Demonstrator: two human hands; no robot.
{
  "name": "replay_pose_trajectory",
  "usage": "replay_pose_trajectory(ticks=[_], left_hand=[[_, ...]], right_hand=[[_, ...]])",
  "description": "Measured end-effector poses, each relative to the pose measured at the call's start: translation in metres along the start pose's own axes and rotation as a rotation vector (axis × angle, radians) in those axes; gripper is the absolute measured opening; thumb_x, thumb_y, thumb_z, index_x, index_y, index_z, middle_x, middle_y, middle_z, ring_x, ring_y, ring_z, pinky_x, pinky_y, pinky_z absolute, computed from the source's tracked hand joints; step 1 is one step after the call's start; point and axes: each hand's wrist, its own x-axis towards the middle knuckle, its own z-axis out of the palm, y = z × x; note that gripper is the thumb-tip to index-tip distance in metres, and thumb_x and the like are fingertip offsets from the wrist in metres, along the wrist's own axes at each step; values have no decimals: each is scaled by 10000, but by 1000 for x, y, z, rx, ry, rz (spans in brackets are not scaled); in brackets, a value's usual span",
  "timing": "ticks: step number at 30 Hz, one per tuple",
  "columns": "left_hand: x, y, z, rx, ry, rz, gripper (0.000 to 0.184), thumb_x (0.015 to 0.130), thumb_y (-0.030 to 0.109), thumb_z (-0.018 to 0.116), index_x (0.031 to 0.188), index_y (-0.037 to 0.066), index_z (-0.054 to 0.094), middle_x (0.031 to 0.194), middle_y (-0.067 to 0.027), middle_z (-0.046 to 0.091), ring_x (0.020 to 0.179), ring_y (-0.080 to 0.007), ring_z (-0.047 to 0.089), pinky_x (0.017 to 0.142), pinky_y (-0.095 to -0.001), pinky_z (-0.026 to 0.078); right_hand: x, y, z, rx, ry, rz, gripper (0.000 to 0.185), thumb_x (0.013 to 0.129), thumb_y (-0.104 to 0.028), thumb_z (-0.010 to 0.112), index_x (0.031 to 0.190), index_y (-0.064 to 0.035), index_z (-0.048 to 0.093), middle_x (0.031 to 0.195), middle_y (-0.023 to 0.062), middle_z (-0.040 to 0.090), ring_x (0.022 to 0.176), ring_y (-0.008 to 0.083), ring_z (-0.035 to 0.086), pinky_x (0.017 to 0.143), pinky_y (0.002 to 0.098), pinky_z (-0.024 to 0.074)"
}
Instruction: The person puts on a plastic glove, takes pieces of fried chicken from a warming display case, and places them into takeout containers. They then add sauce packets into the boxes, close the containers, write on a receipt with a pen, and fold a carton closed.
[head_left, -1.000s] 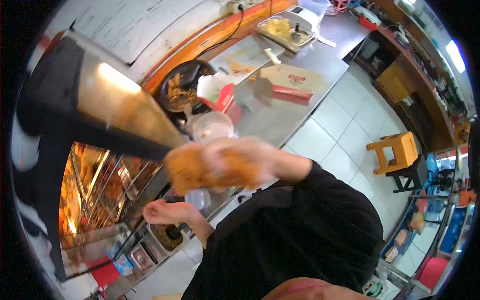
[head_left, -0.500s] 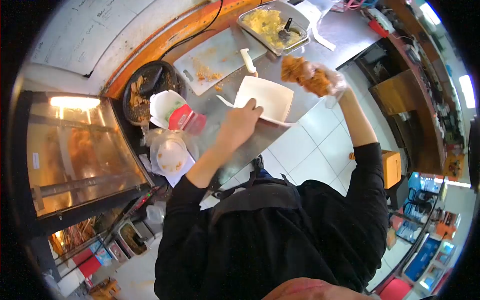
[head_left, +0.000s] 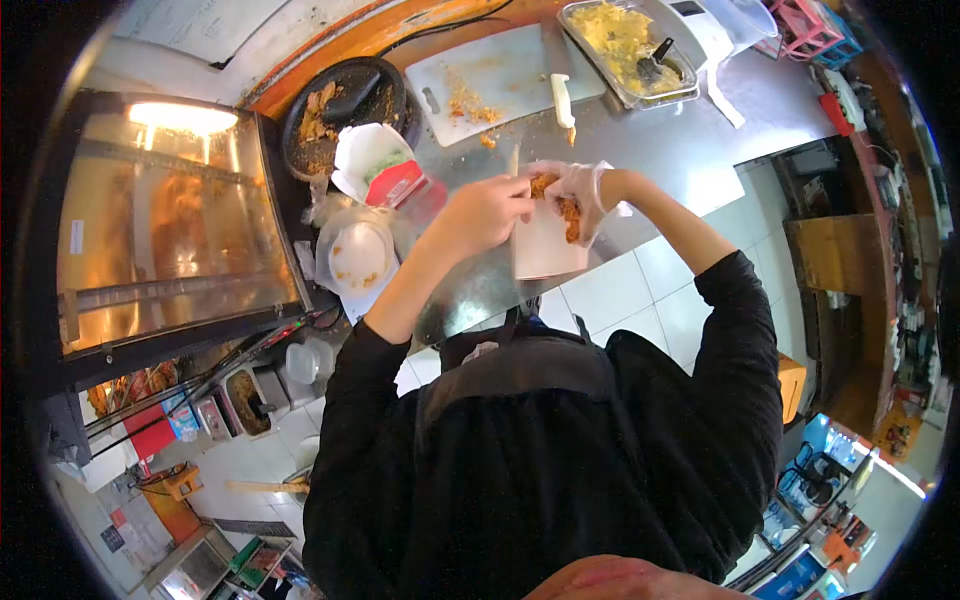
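Observation:
My left hand (head_left: 484, 214) has its fingers closed on the left edge of a white paper food box (head_left: 548, 256), which is tilted over the front of the steel counter. My right hand (head_left: 588, 193), in a clear plastic glove, grips brown crumbed fried chicken (head_left: 571, 222) at the box's opening. Part of the chicken is hidden by the glove and the box wall. Left of my left hand stand a red-and-white carton (head_left: 388, 178) with something green inside and a clear round tub (head_left: 357, 250) with crumbs in it.
Behind the box, a knife with a white handle (head_left: 562, 101) lies across a white cutting board (head_left: 455, 75) scattered with crumbs. A black stone mortar (head_left: 300, 150) stands at the back left. Yellow food fills a clear tray (head_left: 640, 75). A lit glass cabinet (head_left: 170, 220) borders the left side.
My right hand has brought the fried chicken leftward from beside the counter to the box. The box has turned upright-edged and tilted, with my left hand still on it.

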Motion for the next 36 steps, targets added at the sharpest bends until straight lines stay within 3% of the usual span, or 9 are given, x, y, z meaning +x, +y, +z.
replay_pose_trajectory(ticks=[11, 13, 17, 19, 20, 23, 25, 29, 36], left_hand=[[-12, -6, 11, -130, 34, -168, 95, 659, -20, 565, 712, 49, 603, 835, -64, 563, 793, -245, 594, 668, -349, 485], [-20, -7, 10, -162, 109, -128, 74, 677, 47, 589, 731, 69, 635, 900, -57, 599, 825, -237, 606, 695, -347, 497], [-48, -3, 18, -70, 253, -197, 198, 739, 98, 587, 913, 148, 667, 1077, -57, 589, 899, -242, 611, 746, -338, 509], [-74, 12, 14, -5, 446, -254, 266, 722, 54, 592, 963, 145, 654, 1103, -57, 567, 896, -250, 611, 743, -339, 510], [-95, 22, 3, 12, 445, -298, 278, 723, 49, 592, 979, 140, 651, 1090, -60, 569, 892, -248, 611, 740, -340, 510], [-171, 43, -27, -15, 415, -395, 287, 734, 46, 578, 1003, 126, 640, 1060, -74, 588, 901, -265, 609, 736, -349, 510], [-231, 35, -19, -91, 411, -471, 258, 751, 57, 546, 986, 118, 631, 1053, -90, 615, 935, -303, 603, 740, -365, 510], [-327, 48, -23, -81, 550, -630, 234, 783, 34, 546, 997, 84, 626, 980, -82, 621, 911, -271, 615, 747, -356, 518], [-468, 91, -83, -409, 743, -824, 199, 821, 4, 572, 1004, 47, 636, 954, -78, 626, 876, -173, 617, 749, -290, 502]], right_hand=[[-14, -60, -3, 213, 694, 430, 532, 451, -242, 875, 851, -98, 555, 979, 91, 525, 925, 265, 528, 788, 359, 464], [15, -75, 34, 39, 809, 497, 586, 532, -382, 833, 971, -88, 580, 1027, 127, 577, 934, 310, 559, 816, 391, 457], [70, -84, 72, -309, 1067, 268, 348, 693, -201, 668, 1027, -119, 611, 1157, 162, 562, 1095, 363, 503, 901, 462, 423], [57, -119, 44, -317, 737, 492, 333, 699, -149, 637, 1030, -111, 620, 1155, 160, 561, 1141, 364, 488, 929, 447, 420], [55, -136, 22, -296, 779, 264, 262, 747, -118, 634, 1008, -99, 620, 1150, 143, 571, 1129, 341, 505, 904, 428, 439], [69, -228, -5, -338, 1530, 467, 448, 846, -223, 666, 1189, -9, 473, 1117, 133, 583, 1044, 259, 553, 829, 362, 468], [127, -220, 55, 415, 1468, 73, 417, 780, -262, 712, 1083, -17, 565, 1030, 120, 604, 982, 285, 571, 837, 391, 470], [315, -380, 4, 19, 902, -553, 280, 710, -99, 720, 979, -69, 648, 961, 114, 644, 921, 324, 603, 838, 388, 466], [584, -420, -25, -451, 889, 152, 755, 822, -462, 567, 1445, -184, 243, 1492, 221, 174, 1331, 436, 253, 1078, 509, 273]])
